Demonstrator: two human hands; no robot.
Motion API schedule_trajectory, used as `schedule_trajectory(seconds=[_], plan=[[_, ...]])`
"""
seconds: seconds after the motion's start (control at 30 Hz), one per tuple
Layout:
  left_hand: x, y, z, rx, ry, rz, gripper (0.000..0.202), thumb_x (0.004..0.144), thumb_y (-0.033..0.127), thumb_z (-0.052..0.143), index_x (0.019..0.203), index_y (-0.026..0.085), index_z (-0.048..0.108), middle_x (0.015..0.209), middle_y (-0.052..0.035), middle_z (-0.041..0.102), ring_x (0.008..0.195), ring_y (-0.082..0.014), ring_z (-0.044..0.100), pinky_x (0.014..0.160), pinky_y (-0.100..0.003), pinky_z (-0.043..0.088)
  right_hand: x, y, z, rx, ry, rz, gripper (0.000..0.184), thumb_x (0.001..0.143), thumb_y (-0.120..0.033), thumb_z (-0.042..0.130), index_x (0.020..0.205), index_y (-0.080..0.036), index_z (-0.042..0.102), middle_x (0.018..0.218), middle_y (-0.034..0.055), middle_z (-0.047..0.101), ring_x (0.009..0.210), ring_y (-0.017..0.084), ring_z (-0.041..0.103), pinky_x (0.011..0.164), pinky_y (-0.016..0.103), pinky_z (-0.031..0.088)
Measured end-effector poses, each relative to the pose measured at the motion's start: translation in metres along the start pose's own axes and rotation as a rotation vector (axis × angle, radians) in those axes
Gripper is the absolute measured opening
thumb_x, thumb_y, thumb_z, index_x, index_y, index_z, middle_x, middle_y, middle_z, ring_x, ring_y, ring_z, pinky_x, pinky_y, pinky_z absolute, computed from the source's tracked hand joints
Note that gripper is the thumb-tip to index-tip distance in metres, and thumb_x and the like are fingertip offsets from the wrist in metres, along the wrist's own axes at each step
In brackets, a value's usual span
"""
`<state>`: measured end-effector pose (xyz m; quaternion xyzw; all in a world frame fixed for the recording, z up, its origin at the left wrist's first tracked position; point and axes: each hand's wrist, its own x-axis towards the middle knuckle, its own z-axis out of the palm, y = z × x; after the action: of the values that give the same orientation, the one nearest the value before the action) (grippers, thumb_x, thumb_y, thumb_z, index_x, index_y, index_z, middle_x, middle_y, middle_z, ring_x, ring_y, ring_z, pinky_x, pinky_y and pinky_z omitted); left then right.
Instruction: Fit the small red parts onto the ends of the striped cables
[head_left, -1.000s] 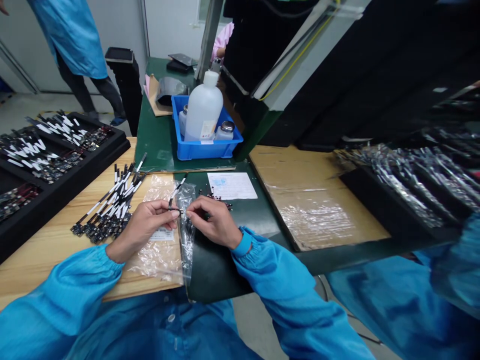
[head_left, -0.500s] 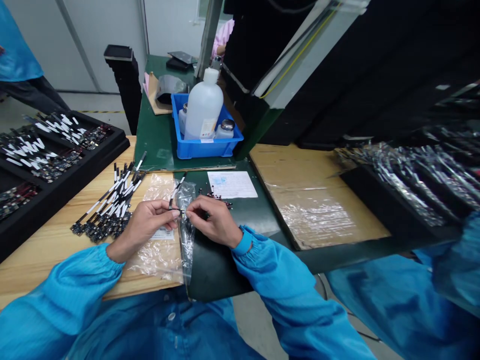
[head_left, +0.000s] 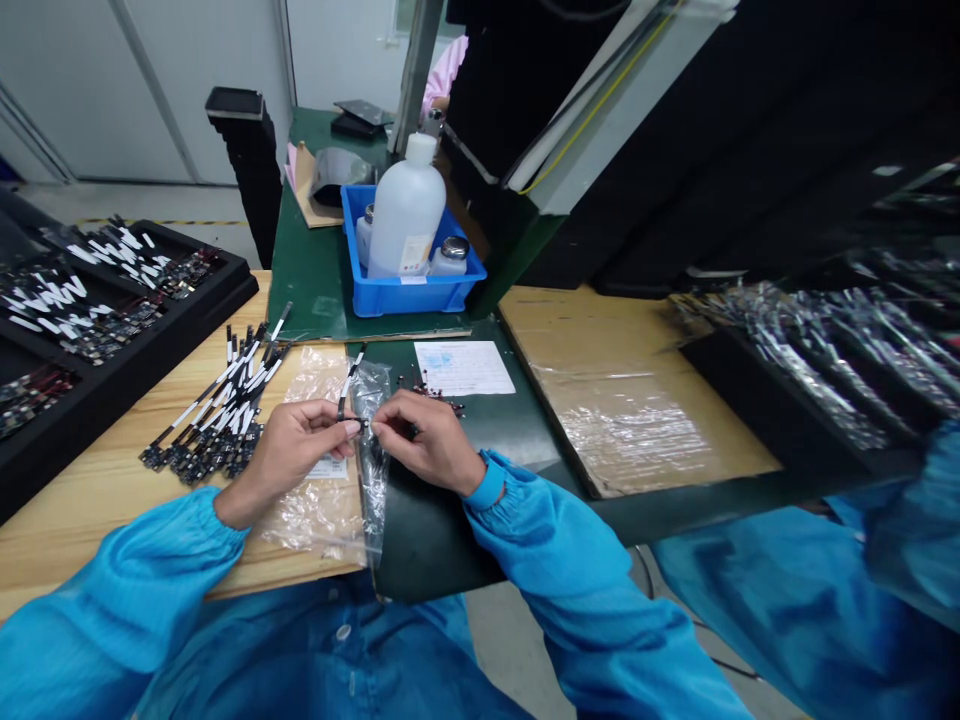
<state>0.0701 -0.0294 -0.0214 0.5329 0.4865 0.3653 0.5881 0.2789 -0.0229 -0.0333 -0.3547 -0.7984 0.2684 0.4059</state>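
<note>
My left hand pinches a thin black-and-white flex strip near its lower end, and the strip slants up and away. My right hand is closed too, its fingertips meeting the left hand's at the strip's small end piece. Both hands hover over a crumpled clear plastic bag on the wooden board. A pile of similar strips lies just left of my left hand. Several tiny dark parts are scattered just beyond my right hand.
A black tray of strips stands at the left, another tray at the right. Behind the green mat is a blue bin with a white bottle. A paper slip lies ahead. Another blue sleeve shows at right.
My hands stay pinched together on the strip with hardly any movement. The person in blue at the far left has walked out of view.
</note>
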Motion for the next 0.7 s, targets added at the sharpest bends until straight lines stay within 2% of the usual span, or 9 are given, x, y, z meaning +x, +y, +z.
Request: schedule_trajectory(seconds=[0.3,0.7], plan=[[-0.0023,-0.0060,0.0033,0.002,0.042,0.026,0.029,0.074,0.040,0.082,0.086,0.015,0.075,0.071,-0.0033,0.074,0.061,-0.0150,0.067,0.061,-0.025,0.055,0.0001,-0.0026,-0.0004,-0.010,0.005,0.018,0.009,0.090,-0.020,0.061,0.082,-0.018,0.064,0.071,0.0007,0.061,0.062,0.012,0.054,0.059,0.024,0.044],[0.0003,-0.0039,0.0006,0.014,0.016,0.087,0.021,0.078,0.035,0.079,0.080,0.015,0.074,0.062,-0.0020,0.071,0.056,-0.0125,0.064,0.058,-0.022,0.052,0.0006,-0.0009,-0.0019,0.025,-0.013,0.004,0.010,0.093,-0.022,0.060,0.088,-0.017,0.066,0.076,0.0024,0.063,0.064,0.012,0.055,0.059,0.025,0.044]])
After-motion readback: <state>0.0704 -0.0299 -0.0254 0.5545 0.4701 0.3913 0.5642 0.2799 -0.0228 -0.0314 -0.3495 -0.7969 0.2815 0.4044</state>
